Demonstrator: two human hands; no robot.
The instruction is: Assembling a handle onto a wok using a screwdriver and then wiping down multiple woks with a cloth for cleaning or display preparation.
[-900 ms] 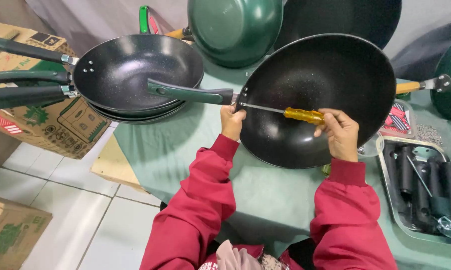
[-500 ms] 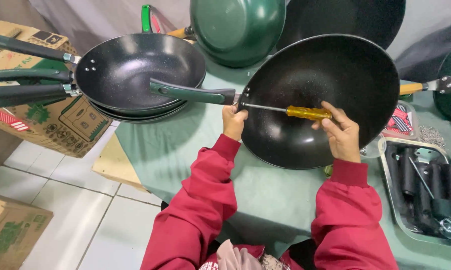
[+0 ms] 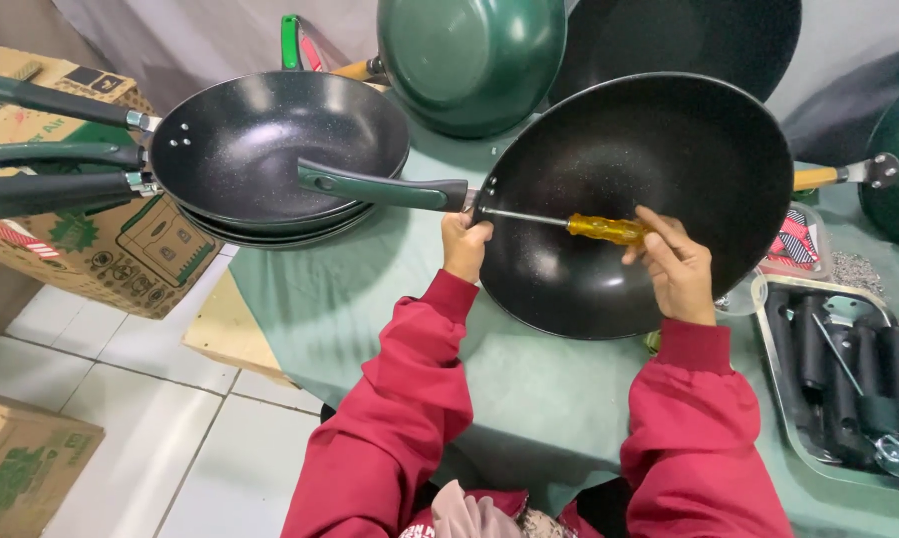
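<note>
Black non-stick wok pan (image 3: 634,194) with a dark green handle (image 3: 382,186) stands tilted on the pale green tablecloth (image 3: 360,309) in front of you, its bowl turned toward you so that the inner wall where the handle joins is open to the tool. Your left hand (image 3: 464,244) is closed around the rim right at that joint, which braces the pan against the push and twist of the driving. Your right hand (image 3: 674,261) is curled about the yellow translucent grip of a screwdriver (image 3: 569,221), fingers wrapped over it, and the steel shaft runs across the bowl to the joint, lying almost level so the tip meets the fastener squarely; the tip itself is too small to make out. To your left, a stack of finished black pans with green handles (image 3: 270,149) sits on a printed cardboard box (image 3: 121,249), handles pointing away from the work, near but not touching the pan you hold. To your right, a shallow metal tray of dark loose handles and fittings (image 3: 848,384) lies within reach of the tool hand. Behind, a deep green pan (image 3: 469,60) leans upright, well apart.
</note>
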